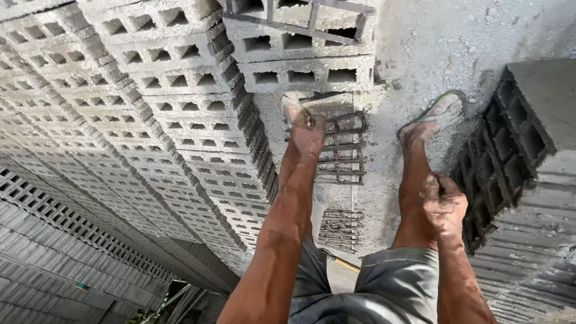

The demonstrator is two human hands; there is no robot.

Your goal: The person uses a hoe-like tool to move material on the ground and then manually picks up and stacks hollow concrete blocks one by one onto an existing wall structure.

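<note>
I stand on a dusty concrete floor [420, 42] among stacked hollow concrete blocks, looking straight down at my own hands and feet. My left hand [308, 137] reaches down over a metal grid frame [345, 150] lying flat on the floor, the fingers curled and pointing down toward the frame's near edge; whether they have closed on a bar I cannot tell, as the back of the hand hides them. My left sandal [292, 107] is just beyond that hand, touching the frame's upper left corner. To the right of the frame, my right hand [444, 204] is drawn into a loose fist beside my right shin, its fingers folded in with nothing visible in them. My right sandal [441, 113] is planted on the floor to the right of the frame, well clear of it. A long stepped row of blocks [180, 114] rises to the left of the frame, another course of blocks [300, 72] lies just beyond it, and a darker stack [510, 144] stands to the right, near my right hand. Grey shorts [384, 288] fill the bottom of the view.
</note>
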